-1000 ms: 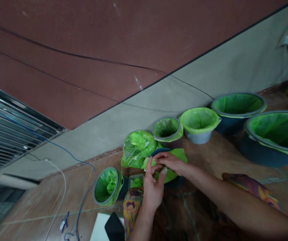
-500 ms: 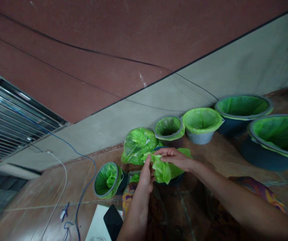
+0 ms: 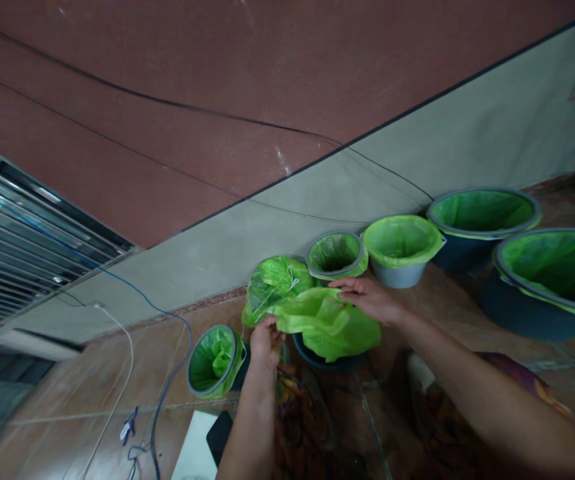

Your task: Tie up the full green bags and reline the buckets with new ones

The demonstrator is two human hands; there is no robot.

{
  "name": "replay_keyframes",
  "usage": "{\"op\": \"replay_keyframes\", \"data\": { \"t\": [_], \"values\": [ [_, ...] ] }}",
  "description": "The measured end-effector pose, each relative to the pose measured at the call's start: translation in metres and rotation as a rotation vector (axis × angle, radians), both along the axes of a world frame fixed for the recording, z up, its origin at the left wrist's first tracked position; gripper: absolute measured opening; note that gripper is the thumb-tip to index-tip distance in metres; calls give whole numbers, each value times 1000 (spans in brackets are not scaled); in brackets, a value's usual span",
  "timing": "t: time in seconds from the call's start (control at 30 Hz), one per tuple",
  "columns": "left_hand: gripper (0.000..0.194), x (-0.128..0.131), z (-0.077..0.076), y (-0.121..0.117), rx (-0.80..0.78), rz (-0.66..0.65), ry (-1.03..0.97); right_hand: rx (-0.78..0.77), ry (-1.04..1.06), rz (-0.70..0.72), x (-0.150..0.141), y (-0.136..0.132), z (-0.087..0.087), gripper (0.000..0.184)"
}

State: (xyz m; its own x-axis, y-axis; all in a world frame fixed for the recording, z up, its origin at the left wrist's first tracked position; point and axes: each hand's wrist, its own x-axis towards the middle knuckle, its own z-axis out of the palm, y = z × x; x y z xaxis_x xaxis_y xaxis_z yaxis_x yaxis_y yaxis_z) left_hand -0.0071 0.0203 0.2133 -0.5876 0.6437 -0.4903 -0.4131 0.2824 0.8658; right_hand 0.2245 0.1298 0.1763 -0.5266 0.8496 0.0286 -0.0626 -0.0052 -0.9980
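Observation:
A thin green plastic bag stretches between my two hands above a dark blue basin, whose rim shows beneath it. My left hand is closed on the bag's left edge. On its upper right edge, my right hand grips the plastic between thumb and fingers. Behind the bag lies a full, tied green bag with white string on it. Left of my left hand a tilted bucket has a green liner with crumpled green plastic inside.
Along the wall stand a small lined bucket, a grey lined bucket and two large dark lined tubs. Blue and white cables cross the tiled floor at left. A phone lies on a white surface.
My hands have moved apart, the left one leftward and the right one slightly up and right. The bunched green bag is now spread wider between them.

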Motion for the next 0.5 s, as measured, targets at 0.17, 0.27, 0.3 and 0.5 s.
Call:
{"op": "replay_keyframes", "data": {
  "t": [0.17, 0.27, 0.3, 0.5],
  "values": [
    [8, -29, 13, -12, 114, 186, 114, 343, -426, -448, 23, 22, -8, 34],
    [8, -35, 10, -23, 163, 194, 182, 364, -402, -569, 27, 30, -13, 33],
    [8, -35, 8, -25, 159, 179, 205, 321, -330, -567, 26, 31, -15, 32],
    [22, -16, -9, -2, -170, 16, 299, -170, 165, -324, 12, 15, -3, 26]
  ]
}}
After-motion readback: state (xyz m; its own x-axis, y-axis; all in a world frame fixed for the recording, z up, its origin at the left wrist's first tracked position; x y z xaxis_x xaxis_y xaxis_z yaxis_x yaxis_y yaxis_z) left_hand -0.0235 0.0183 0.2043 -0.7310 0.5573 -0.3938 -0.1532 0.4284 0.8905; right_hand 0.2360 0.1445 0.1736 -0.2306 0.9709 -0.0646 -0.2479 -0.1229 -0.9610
